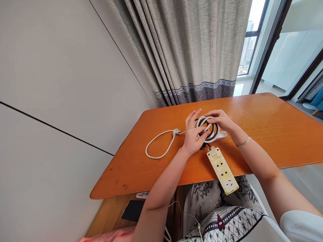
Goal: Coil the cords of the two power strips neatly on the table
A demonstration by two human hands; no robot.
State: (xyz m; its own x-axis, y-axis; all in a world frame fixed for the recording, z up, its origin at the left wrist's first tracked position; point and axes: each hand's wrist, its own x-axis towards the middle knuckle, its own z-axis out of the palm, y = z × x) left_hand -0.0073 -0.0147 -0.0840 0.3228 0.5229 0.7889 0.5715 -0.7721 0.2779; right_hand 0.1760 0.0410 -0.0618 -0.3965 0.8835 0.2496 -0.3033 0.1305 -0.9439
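Observation:
Over the table, a coil of black and white cable (215, 134) is bunched between my two hands. My left hand (194, 136) grips its left side, with the thumb and a finger across the loops and other fingers stretched upward. From the upper right, my right hand (220, 119) pinches the loops. A yellowed power strip (222, 169) hangs past the table's front edge, its cord end near the coil. To the left, a white plug (176, 132) lies beside a loose loop of white cord (148, 155). A black plug (202, 147) shows below my left hand.
The orange wooden table (272, 134) meets a pale wall (63, 84) at left. A grey curtain (196, 50) hangs behind it. Below the front edge, a dark phone-like slab (132, 210) rests on a lower wooden surface, and a thin white cord (180, 208) runs near my lap.

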